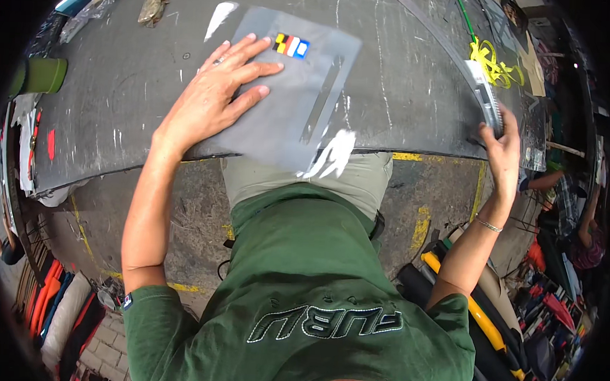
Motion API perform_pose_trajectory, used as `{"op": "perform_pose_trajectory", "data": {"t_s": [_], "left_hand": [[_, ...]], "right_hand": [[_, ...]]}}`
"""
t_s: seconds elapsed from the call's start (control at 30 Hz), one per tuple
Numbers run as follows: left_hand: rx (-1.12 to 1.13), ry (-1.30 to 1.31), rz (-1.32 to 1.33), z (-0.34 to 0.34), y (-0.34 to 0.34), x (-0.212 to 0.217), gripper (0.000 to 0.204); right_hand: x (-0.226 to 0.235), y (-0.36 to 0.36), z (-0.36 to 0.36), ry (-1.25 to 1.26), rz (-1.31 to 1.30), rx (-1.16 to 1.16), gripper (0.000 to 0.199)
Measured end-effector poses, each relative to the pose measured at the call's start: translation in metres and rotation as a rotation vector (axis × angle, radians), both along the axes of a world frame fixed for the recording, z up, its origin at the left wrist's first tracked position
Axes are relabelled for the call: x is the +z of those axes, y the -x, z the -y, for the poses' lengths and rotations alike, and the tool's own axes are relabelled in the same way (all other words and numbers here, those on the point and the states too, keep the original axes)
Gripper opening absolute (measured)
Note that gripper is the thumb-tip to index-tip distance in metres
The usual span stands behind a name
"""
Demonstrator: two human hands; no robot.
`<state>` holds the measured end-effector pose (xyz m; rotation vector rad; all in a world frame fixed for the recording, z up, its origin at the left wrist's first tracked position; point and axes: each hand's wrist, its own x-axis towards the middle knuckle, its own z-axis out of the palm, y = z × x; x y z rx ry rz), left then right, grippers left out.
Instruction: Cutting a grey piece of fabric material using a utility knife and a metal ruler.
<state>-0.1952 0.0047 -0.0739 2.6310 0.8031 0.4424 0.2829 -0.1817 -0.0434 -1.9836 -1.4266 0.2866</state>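
Note:
My left hand (211,100) lies on a thin grey sheet (281,116), fingers spread and palm down. The sheet has a narrow lengthwise slot and a small multicoloured sticker just beyond my fingertips. Its near edge sticks out past the table's front edge, in front of my lap. At the table's right side my right hand (503,147) is closed around a long grey-and-white tool (484,96) that looks like a utility knife. The tool points away from me, and its grip end is partly hidden by my fingers.
A dark, scratched table (134,77) spreads before me. Yellow ribbon (492,66) lies in a tangle beyond my right hand, near a long grey strip (435,27). A green roll (45,75) is at the left edge. Fabric rolls (479,311) stand behind on the right.

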Motion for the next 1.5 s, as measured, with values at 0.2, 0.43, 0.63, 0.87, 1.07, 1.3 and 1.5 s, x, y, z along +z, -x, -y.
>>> {"op": "perform_pose_trajectory", "data": {"t_s": [0.2,0.43,0.63,0.87,1.07,1.3,1.5], "left_hand": [[0.002,0.093,-0.078,0.010,-0.003,0.013,0.037],[0.054,0.038,-0.036,0.014,-0.008,0.003,0.041],[0.073,0.014,-0.018,0.013,-0.010,0.000,0.036],[0.065,0.041,-0.045,0.014,-0.011,0.001,0.034],[0.087,0.041,-0.048,0.017,-0.012,0.002,0.027],[0.080,0.009,-0.049,0.016,-0.012,0.001,0.027],[0.135,-0.036,-0.043,0.017,-0.015,-0.005,0.027]], "right_hand": [[-0.002,0.107,-0.002,0.184,-0.337,0.016,0.035],[0.002,0.170,-0.008,0.234,-0.307,0.042,0.030],[0.002,0.175,-0.006,0.184,-0.285,0.166,0.035],[-0.004,0.127,-0.019,0.002,-0.209,-0.012,0.024],[-0.015,0.040,-0.018,0.087,0.359,-0.143,0.041],[-0.032,0.028,-0.018,0.129,0.560,-0.115,0.050],[-0.004,0.044,-0.028,0.299,0.453,-0.229,0.041]]}}
